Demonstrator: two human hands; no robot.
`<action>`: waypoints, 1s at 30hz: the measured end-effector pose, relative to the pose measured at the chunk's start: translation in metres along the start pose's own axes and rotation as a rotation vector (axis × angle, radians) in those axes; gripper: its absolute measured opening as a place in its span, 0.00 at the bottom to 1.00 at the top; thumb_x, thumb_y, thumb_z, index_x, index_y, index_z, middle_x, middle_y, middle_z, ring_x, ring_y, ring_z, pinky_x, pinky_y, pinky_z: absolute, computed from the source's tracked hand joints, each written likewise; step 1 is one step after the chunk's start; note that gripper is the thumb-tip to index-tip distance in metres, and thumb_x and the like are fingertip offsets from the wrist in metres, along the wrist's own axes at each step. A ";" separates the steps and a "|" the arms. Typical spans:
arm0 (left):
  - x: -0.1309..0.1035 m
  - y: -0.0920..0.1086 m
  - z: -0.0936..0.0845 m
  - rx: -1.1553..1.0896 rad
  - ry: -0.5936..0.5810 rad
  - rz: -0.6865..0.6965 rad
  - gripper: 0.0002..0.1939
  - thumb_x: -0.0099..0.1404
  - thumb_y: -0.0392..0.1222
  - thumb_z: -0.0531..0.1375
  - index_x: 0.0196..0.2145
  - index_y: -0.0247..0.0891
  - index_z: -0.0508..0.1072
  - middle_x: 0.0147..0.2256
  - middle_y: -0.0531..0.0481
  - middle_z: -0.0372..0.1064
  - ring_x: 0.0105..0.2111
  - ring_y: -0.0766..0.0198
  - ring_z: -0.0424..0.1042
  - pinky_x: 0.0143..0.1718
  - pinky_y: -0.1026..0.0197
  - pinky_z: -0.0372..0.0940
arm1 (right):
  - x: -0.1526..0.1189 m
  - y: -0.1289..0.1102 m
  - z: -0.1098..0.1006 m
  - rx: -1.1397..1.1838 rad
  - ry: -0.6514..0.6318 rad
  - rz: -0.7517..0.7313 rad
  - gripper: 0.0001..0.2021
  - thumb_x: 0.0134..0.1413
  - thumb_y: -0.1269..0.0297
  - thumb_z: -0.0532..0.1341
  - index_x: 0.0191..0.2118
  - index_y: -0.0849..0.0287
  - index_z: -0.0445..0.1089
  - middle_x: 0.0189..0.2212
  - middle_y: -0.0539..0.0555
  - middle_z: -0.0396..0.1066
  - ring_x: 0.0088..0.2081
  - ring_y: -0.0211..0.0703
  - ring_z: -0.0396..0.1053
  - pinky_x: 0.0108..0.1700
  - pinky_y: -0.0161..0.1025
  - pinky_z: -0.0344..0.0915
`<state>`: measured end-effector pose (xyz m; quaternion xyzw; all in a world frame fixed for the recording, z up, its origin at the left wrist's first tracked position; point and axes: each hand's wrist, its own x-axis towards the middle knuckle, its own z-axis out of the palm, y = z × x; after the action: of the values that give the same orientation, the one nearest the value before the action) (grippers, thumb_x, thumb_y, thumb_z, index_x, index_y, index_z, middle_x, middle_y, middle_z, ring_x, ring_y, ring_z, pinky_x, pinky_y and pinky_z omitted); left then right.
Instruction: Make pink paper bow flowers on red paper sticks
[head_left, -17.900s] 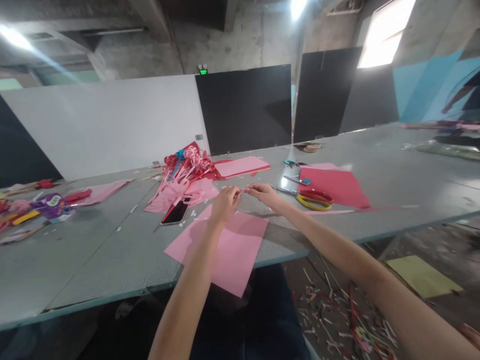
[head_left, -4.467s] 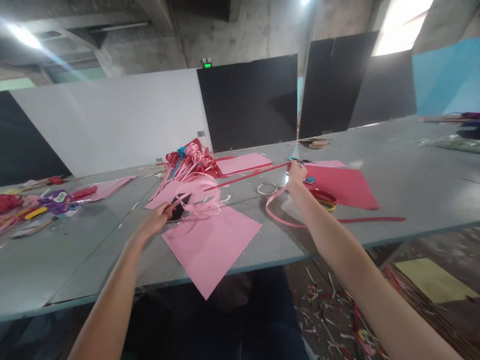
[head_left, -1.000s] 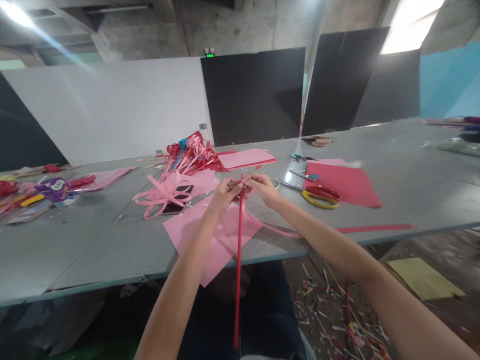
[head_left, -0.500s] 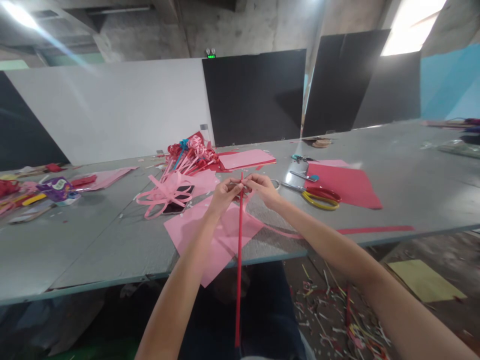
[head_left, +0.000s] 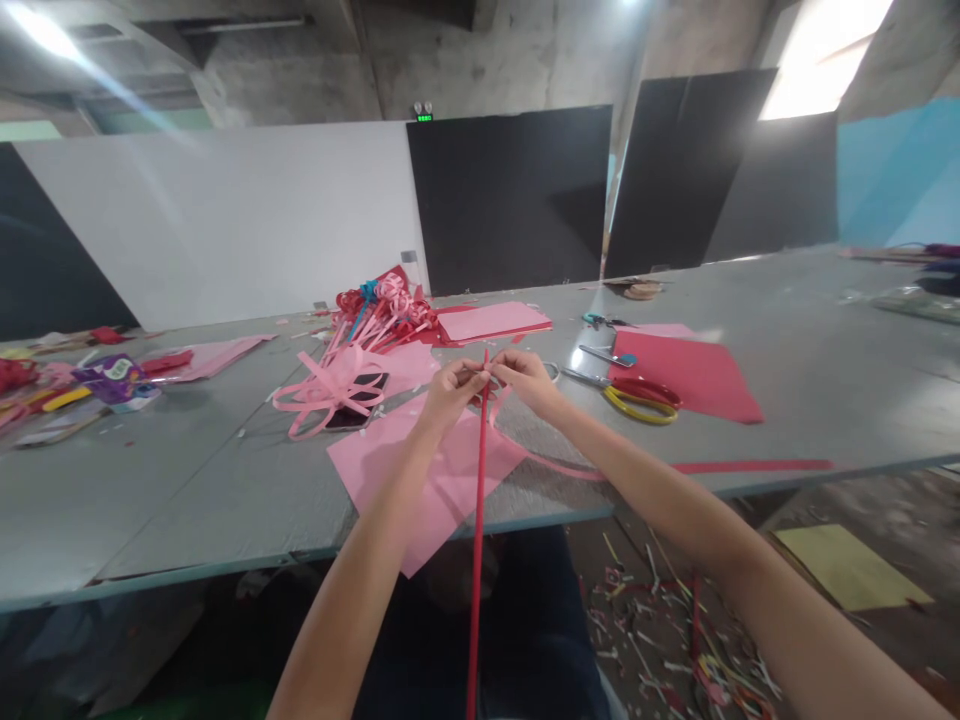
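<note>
My left hand (head_left: pixel 457 387) and my right hand (head_left: pixel 523 376) meet over the table, fingertips pinched together near the top of a long red stick (head_left: pixel 479 500). The stick runs down from the fingers past the table edge towards my lap. A pink paper strip (head_left: pixel 551 463) trails from beneath my right hand to the right across the table. Exactly how the strip lies against the stick is hidden by the fingers. Below the hands lies a pink paper sheet (head_left: pixel 427 470), partly over the table edge. To the left sits a looped pink paper bow (head_left: pixel 330 390) on a dark phone (head_left: pixel 358 402).
Scissors with red and yellow handles (head_left: pixel 643 400) and a knife (head_left: pixel 607 355) lie right, by red paper sheets (head_left: pixel 697 375). Finished-looking ribbon flowers (head_left: pixel 386 305) are heaped behind. A red strip (head_left: pixel 754 466) lies near the front edge; a purple packet (head_left: pixel 116 375) stands left.
The red stick's lower end has slid further down, out of the picture, and less of its top shows above my fingers. Both hands stay pinched in nearly the same place.
</note>
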<state>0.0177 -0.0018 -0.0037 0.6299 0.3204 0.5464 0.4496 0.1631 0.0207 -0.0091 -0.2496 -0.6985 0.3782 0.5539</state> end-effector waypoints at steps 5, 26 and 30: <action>-0.005 0.014 0.005 -0.011 0.067 -0.020 0.11 0.52 0.44 0.65 0.27 0.38 0.68 0.24 0.55 0.67 0.25 0.71 0.65 0.27 0.67 0.60 | 0.001 -0.009 -0.004 -0.056 -0.047 -0.004 0.13 0.48 0.58 0.59 0.21 0.60 0.63 0.19 0.47 0.62 0.24 0.33 0.58 0.28 0.34 0.53; -0.002 0.010 0.004 -0.132 0.011 -0.214 0.16 0.64 0.45 0.56 0.47 0.35 0.66 0.45 0.44 0.66 0.42 0.61 0.69 0.42 0.53 0.67 | 0.002 -0.026 -0.012 -0.133 -0.248 0.139 0.14 0.48 0.55 0.60 0.24 0.62 0.70 0.20 0.47 0.63 0.24 0.32 0.58 0.29 0.35 0.52; 0.000 0.007 0.005 -0.108 0.017 -0.218 0.14 0.62 0.43 0.58 0.45 0.36 0.68 0.44 0.45 0.68 0.41 0.61 0.69 0.41 0.55 0.67 | 0.004 -0.031 -0.018 -0.141 -0.254 0.288 0.12 0.44 0.56 0.62 0.24 0.62 0.72 0.18 0.47 0.63 0.24 0.32 0.58 0.29 0.35 0.53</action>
<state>0.0223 -0.0059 0.0023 0.5616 0.3607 0.5161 0.5368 0.1820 0.0099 0.0200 -0.3355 -0.7445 0.4321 0.3826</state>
